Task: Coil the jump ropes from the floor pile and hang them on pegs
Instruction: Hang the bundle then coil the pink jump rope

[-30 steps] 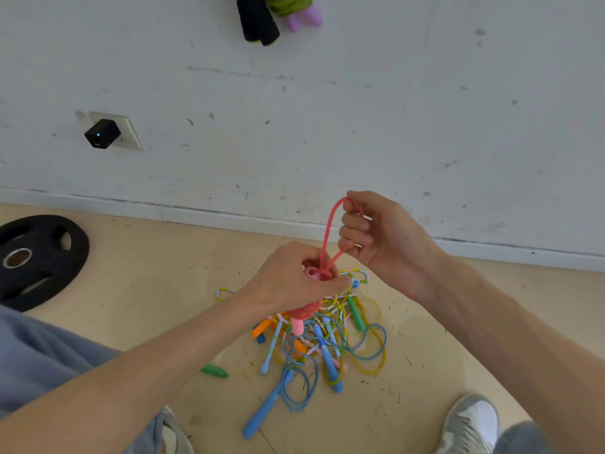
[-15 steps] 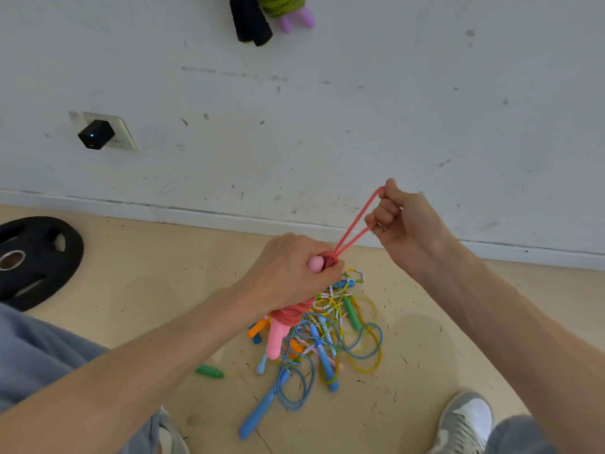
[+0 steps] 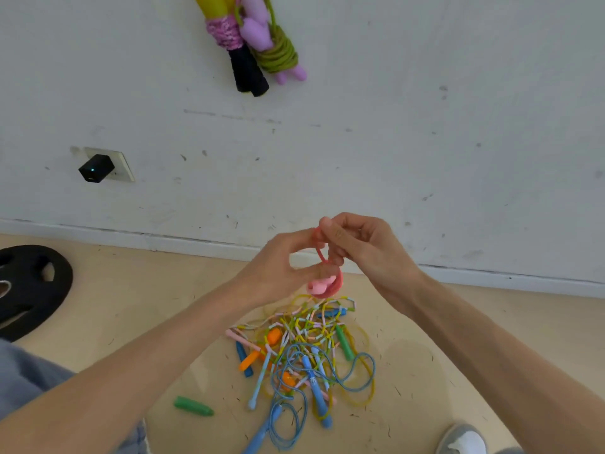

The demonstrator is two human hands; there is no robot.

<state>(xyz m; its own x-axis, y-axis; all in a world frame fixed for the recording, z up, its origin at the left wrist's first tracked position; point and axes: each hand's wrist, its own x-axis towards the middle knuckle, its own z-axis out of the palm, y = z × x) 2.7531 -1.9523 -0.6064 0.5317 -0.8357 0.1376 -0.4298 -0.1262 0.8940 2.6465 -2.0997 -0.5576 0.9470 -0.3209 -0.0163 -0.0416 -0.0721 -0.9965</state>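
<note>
Single head view, seemingly from a crouch, looks forward and down, close over pile [image 3: 304, 355], facing wall [image 3: 425, 126].

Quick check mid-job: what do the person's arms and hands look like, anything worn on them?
Both are bare: the left hand and right hand wear no gloves, and no ring, watch or band shows. The left forearm and right forearm are uncovered to the frame edge, with no sleeve in view.

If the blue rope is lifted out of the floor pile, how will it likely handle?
The blue rope lies in loose, curving loops, so its cord is probably floppy and will dangle. Those loops cross the beaded rope, so it may snag and drag that along.
</note>
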